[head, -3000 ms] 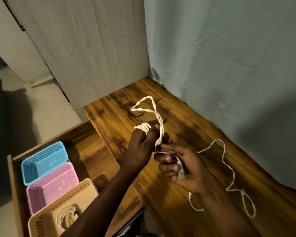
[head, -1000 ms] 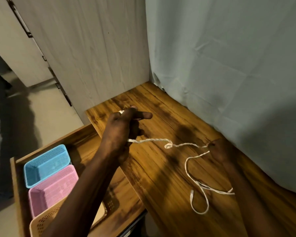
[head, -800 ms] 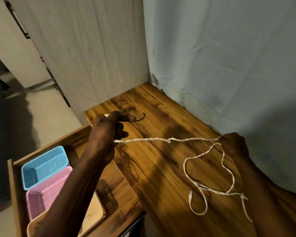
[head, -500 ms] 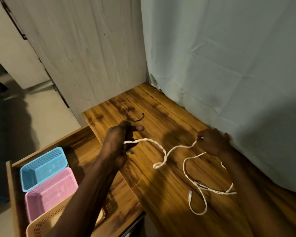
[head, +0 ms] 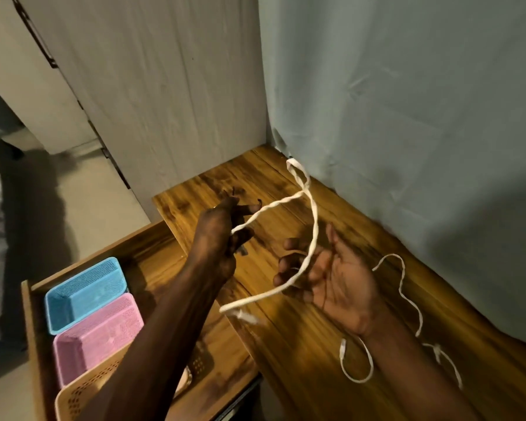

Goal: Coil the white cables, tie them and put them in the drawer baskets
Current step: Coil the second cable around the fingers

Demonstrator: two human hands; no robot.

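Note:
A twisted white cable arcs through the air above the wooden tabletop, its top loop near the curtain. My left hand pinches one end of it over the table's left edge. My right hand is palm up with relaxed fingers, and the cable lies across them. A frayed cable end hangs below, between my hands. The rest of the cable trails loose on the table to the right. In the open drawer stand a blue basket, a pink basket and a beige basket.
A thin dark tie lies on the table behind my left hand, mostly hidden. A pale curtain hangs along the table's right side. A light wooden cabinet panel stands behind the table. The floor lies to the left.
The cable has swung up into a tall loop. My right hand let go of its pinch, turned palm up and came closer to my left hand, which still holds its end.

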